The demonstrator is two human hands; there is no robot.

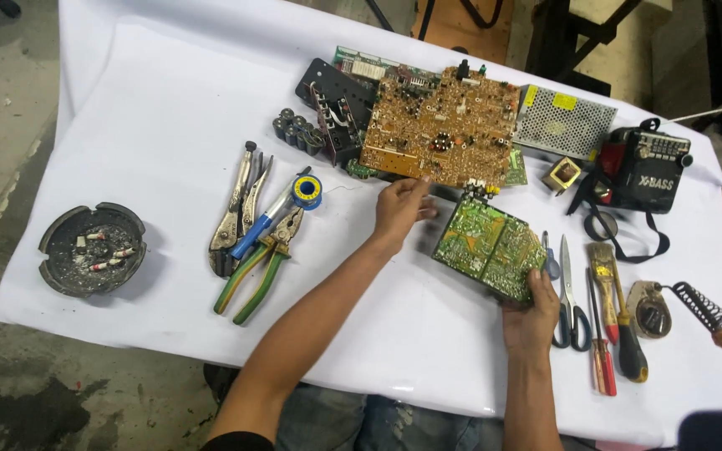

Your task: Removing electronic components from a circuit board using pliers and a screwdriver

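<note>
Here the right hand (531, 316) pinches the small green circuit board (489, 248) by its near corner; the left hand (400, 209), fingers loosely spread, rests beside the large brown circuit board (440, 127). Both look light, stiff, fragile; edges suit holding.

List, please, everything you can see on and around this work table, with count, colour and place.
table cover: one, white, spread over the whole table
ashtray: one, dark grey, left edge
pliers: a few, steel with green-yellow and blue handles, left of centre
solder reel: one, blue and yellow, beside the pliers
large circuit board: one, brown, top centre
small circuit board: one, green, centre right
metal mesh box: one, silver, top right
radio: one, black and red, right
scissors: one pair, dark handles, right of the green board
brush: one, tan bristles, right
screwdrivers: at least two, red and black handles, lower right
left hand: touching the brown board's near edge
right hand: grip on the green board's near corner
</note>
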